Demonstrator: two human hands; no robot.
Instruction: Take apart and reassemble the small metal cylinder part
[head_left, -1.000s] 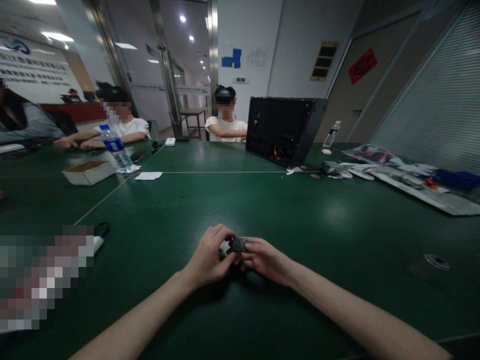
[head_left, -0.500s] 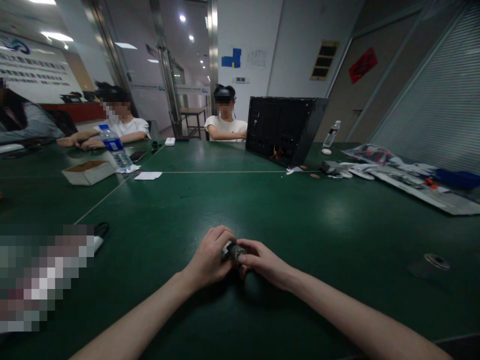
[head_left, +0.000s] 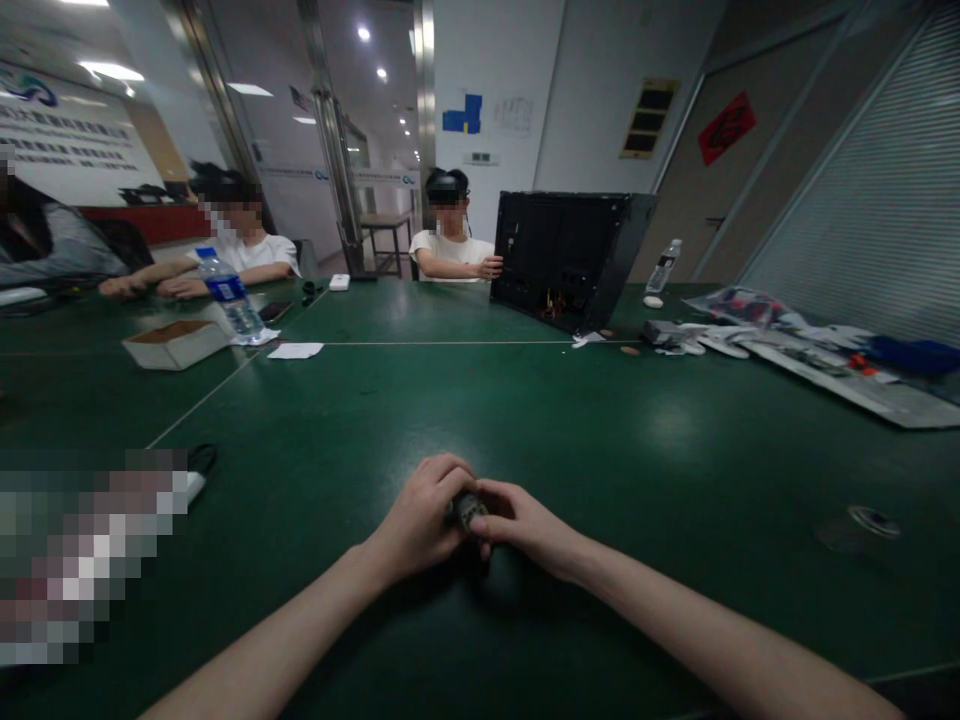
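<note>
My left hand point(head_left: 421, 515) and my right hand point(head_left: 525, 525) meet low over the green table point(head_left: 480, 410), near its front edge. Both are closed around a small dark grey object point(head_left: 466, 510) that shows only between the fingertips. Its shape is mostly hidden by my fingers, so I cannot name it. Both forearms rest on or just above the table.
A black computer case point(head_left: 566, 255) stands at the far middle, with a person's hand at its left side. A water bottle point(head_left: 229, 295), a shallow box point(head_left: 176, 343) and white paper point(head_left: 295, 350) lie far left. Parts and panels point(head_left: 817, 360) spread far right. People sit across the table.
The small dark object has sunk lower between my fingers and is more covered. My hands have closed tighter together. The person at the far side has put a hand on the computer case.
</note>
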